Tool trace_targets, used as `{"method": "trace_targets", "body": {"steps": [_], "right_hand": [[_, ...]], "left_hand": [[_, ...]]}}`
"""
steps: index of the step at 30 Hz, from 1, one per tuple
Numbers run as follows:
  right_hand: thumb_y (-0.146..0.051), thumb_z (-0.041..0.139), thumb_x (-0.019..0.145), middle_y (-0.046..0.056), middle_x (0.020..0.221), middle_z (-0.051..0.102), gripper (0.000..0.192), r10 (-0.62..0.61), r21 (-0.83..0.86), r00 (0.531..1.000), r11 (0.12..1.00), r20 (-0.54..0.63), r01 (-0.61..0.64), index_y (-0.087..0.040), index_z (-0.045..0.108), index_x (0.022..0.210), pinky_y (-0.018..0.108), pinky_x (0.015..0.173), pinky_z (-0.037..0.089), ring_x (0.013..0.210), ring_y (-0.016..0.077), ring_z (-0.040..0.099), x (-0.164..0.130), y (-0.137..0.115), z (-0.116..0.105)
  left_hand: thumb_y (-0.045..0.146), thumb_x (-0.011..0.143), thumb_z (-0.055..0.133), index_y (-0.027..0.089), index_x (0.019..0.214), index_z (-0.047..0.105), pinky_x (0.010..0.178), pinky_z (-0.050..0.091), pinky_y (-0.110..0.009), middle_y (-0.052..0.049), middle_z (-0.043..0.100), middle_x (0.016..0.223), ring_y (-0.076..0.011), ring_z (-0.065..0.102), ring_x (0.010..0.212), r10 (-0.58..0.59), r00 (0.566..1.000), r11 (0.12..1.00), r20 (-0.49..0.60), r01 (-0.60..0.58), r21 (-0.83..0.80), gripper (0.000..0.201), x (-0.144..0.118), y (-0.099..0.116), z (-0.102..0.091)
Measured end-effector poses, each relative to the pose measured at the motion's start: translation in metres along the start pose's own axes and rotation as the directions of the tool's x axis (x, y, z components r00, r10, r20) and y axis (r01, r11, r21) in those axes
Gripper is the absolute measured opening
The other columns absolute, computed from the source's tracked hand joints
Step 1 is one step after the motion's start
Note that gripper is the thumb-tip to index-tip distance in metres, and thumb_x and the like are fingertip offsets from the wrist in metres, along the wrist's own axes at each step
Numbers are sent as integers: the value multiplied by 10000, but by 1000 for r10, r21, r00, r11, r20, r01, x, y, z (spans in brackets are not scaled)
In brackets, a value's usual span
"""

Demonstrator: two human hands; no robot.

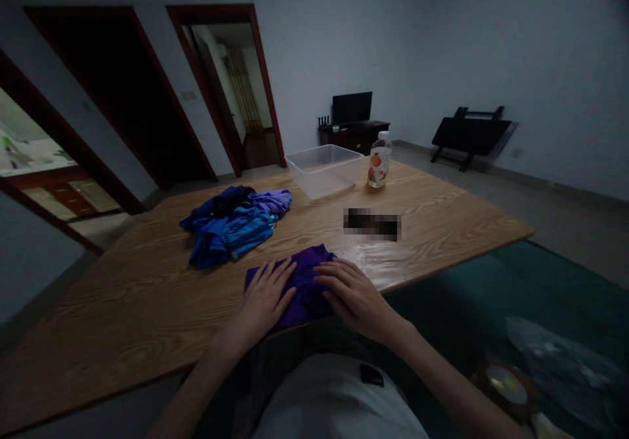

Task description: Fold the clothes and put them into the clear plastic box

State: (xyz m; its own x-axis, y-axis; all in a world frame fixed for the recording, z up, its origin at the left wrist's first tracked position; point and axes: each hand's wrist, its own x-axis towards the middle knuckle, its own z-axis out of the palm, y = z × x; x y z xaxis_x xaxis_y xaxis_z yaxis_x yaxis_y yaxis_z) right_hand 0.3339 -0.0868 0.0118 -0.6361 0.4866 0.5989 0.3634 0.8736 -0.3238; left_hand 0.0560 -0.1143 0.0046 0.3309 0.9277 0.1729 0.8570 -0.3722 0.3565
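A dark purple cloth (305, 276) lies flat at the near edge of the wooden table (147, 295). My left hand (264, 298) rests palm down on its left part, fingers spread. My right hand (351, 293) lies palm down on its right part, fingers pointing left. Neither hand grips anything. Beyond the cloth, to the left, sits a pile of blue and lilac clothes (233, 226).
A clear plastic tub (324, 169) and a small bottle (380, 159) stand at the table's far side. A blurred dark object (372, 223) lies mid-table. A green surface (515, 295) with a plastic bag (565, 360) is at right. Doorways open behind.
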Motion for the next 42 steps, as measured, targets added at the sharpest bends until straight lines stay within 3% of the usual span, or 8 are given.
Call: {"method": "trace_targets", "body": {"steps": [4,11,15,20,24,29,35,42], "right_hand": [[-365,536,1136,126,1584,601,457,-116,-15,973,992,201,122,-202,523,1563,506,1324,334,1519,264,492,34,-3,15],[-210,589,1052,91,1059,728,186,-118,-158,927,970,357,185,-192,721,1181,508,1226,398,1107,266,632,34,28,7],[-86,619,912,62,1013,698,178,-129,-63,920,984,371,164,-217,706,995,428,1118,467,1050,244,608,19,45,-12],[-49,562,955,53,1032,720,229,-71,20,968,997,239,68,-221,688,872,467,1166,449,1040,220,657,4,64,-24],[-65,507,1019,89,1219,757,298,-46,65,985,997,164,36,-223,732,1132,508,1220,438,1197,227,685,0,49,-27],[-299,536,1132,104,1641,559,436,-77,135,956,990,282,40,-272,568,1566,464,1275,434,1524,238,518,14,18,2],[-545,493,1136,167,1720,432,616,160,-156,942,981,296,-118,-218,476,1658,641,1341,241,1632,349,348,37,34,58],[-585,389,1154,128,1718,450,628,217,-180,936,969,278,-171,-243,445,1677,593,1358,218,1620,309,380,36,48,58]], "left_hand": [[423,1163,320,219,1697,370,1371,261,-512,-99,364,1765,-233,268,1667,37,997,999,74,-39,25,573,-17,-11,25],[495,1165,278,230,1703,361,1390,197,-500,-77,339,1780,-206,264,1668,-108,994,993,-25,106,-59,606,-23,-25,32],[519,1168,249,278,1680,423,1391,177,-505,-45,353,1775,-201,250,1672,-149,989,977,15,149,-152,592,-24,-29,23],[573,1156,219,263,1665,456,1385,184,-523,-46,344,1779,-211,234,1678,-195,979,961,57,202,-191,641,-23,-26,12],[556,1156,263,281,1664,463,1375,213,-551,-54,334,1782,-239,245,1676,-122,991,991,61,125,-56,611,-24,-26,13],[596,1105,458,277,1719,360,1362,255,-561,-90,288,1796,-295,259,1671,-49,996,982,-78,62,176,699,-24,-23,30],[632,1082,494,308,1690,414,1354,289,-548,-59,359,1772,-289,337,1642,-64,988,982,-142,87,166,694,-25,-23,36],[559,1134,390,332,1606,540,1363,262,-575,-32,464,1718,-255,400,1611,-198,965,977,-171,209,51,544,-23,-29,35]]}}
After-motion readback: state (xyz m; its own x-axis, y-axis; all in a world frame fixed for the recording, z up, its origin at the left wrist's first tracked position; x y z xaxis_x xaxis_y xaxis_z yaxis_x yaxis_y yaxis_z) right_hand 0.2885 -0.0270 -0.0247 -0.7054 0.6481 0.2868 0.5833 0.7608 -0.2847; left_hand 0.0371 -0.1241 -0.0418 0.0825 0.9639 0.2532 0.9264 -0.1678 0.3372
